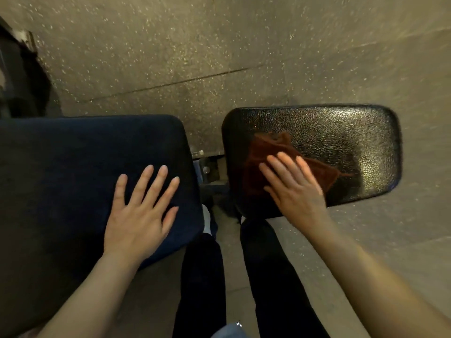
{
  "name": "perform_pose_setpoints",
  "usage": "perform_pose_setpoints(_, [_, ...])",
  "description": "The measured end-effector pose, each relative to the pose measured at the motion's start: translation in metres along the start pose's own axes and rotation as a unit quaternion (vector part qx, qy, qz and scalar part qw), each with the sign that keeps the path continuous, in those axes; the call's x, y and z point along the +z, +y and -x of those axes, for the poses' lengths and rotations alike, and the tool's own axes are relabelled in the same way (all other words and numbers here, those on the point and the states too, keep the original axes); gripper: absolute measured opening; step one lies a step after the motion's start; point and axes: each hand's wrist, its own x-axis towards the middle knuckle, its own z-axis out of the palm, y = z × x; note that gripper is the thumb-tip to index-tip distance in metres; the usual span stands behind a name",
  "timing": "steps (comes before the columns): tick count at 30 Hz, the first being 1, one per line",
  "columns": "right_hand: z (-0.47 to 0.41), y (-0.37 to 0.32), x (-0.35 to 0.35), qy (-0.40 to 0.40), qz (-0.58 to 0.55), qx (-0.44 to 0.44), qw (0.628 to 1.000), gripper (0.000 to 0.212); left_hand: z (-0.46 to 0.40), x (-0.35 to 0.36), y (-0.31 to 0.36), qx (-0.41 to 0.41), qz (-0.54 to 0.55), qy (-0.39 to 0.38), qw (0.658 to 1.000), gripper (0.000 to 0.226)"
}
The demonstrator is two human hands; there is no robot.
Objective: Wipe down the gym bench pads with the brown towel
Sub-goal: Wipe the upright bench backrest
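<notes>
Brown towel (273, 164) sits crumpled on the left half of the black textured pad (341, 142), on the side nearest the gap between the two pads. Right hand (292, 189) lies flat on top of the towel, palm down. Its fingers (280, 164) are straight and slightly fanned, pressing the cloth onto the pad, not curled round it or pinching it. Hand and towel are a bit motion-blurred. Towel edges stick out past the fingertips toward the pad's middle and right; a thin corner trails off to the right.

Left hand (139, 215) rests palm down on the dark blue pad (73, 167), near its right edge. Its fingers (146, 181) are spread wide and straight, thumb out to the side, touching only the pad surface and holding nothing.

The two pads sit side by side with a gap between them; metal frame parts (207, 167) show in that gap. Black pad is glossy with a pebbled grain, light reflecting on its right half. Blue pad is matte and looks fabric-like.

Person's legs in dark trousers (202, 276) show below, between the forearms. Speckled floor (219, 57) is behind and around the pads, with a seam line running across it. Dark equipment (19, 76) at far left edge, can't tell what it is.
</notes>
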Motion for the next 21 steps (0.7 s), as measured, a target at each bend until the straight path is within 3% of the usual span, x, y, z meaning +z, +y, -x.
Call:
perform_pose_setpoints(4, [0.015,0.058,-0.027,0.068,0.016,0.19,0.979,0.047,-0.001,0.001,0.002,-0.009,0.009,0.003,1.0,0.06])
perform_pose_setpoints(7, [0.002,0.06,-0.028,0.08,0.015,0.233,0.969,0.055,0.0,0.002,0.004,-0.013,0.0,0.014,1.0,0.059])
perform_pose_setpoints(9, [-0.017,0.043,-0.02,0.048,0.009,0.22,0.974,0.07,-0.001,0.002,0.004,-0.012,-0.007,0.017,1.0,0.058])
perform_pose_setpoints(12, [-0.051,0.013,-0.004,0.001,0.004,0.125,0.992,0.081,-0.001,0.003,0.005,-0.012,-0.014,0.019,1.0,0.058])
perform_pose_setpoints(18, [-0.082,-0.037,0.021,-0.021,-0.057,-0.076,0.995,0.052,-0.005,-0.004,0.006,-0.018,0.019,-0.001,1.0,0.056])
perform_pose_setpoints(21, [-0.076,-0.051,0.013,-0.018,-0.214,-0.032,0.976,0.026,-0.002,-0.017,0.003,-0.041,0.072,0.013,0.996,0.051])
